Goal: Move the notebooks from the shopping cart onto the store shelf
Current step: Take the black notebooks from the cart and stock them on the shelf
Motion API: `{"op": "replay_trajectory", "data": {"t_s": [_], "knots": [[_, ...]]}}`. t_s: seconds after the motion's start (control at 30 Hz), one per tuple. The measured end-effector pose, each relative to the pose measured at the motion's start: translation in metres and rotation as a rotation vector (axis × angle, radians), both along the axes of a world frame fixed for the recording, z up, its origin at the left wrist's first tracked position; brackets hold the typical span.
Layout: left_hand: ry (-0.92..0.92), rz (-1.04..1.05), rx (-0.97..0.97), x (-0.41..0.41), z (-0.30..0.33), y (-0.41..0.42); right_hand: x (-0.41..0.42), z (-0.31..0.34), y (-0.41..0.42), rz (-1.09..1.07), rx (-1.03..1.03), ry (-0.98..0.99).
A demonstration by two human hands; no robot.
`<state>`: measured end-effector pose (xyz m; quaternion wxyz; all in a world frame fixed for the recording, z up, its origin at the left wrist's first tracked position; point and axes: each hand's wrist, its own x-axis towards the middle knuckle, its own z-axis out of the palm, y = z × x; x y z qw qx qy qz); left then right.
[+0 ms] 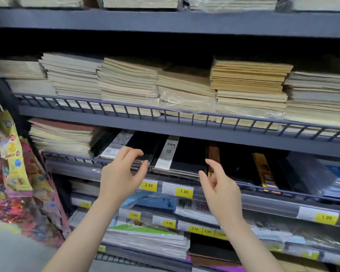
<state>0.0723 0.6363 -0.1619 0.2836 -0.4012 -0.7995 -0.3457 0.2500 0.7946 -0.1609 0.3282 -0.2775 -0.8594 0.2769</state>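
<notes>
A black notebook with a white "25K" band (177, 154) lies on the middle shelf (185, 130), behind the wire rail. Left of it lies another black notebook (145, 148). My left hand (120, 177) pinches that one's front edge, fingers on top and thumb underneath. My right hand (220, 185) hovers at the banded notebook's right front corner with fingers spread and nothing in it. The shopping cart is out of view.
Tall stacks of cream and tan notebooks (249, 83) fill the shelf above. Brown and gold-banded dark notebooks (263, 171) lie to the right, a cream stack (61, 138) to the left. Yellow price tags (184, 191) line the rail. Colourful hanging packs (14, 154) crowd the left.
</notes>
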Motion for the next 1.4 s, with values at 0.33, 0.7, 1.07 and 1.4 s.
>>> {"op": "replay_trajectory", "data": {"t_s": [0.33, 0.7, 1.07, 1.4], "knots": [[-0.368, -0.142, -0.638, 0.061, 0.027, -0.045, 0.027, 0.045, -0.031, 0.303, -0.095, -0.689], [-0.815, -0.009, -0.718, 0.155, 0.128, -0.189, 0.076, 0.131, -0.122, 0.427, -0.201, -0.833], [-0.933, 0.158, -0.588, 0.173, 0.160, -0.331, 0.060, 0.153, -0.257, 0.527, -0.289, -0.836], [-1.019, 0.250, -0.535, 0.095, 0.169, -0.566, -0.009, 0.122, -0.479, 0.529, -0.431, -0.849]]}}
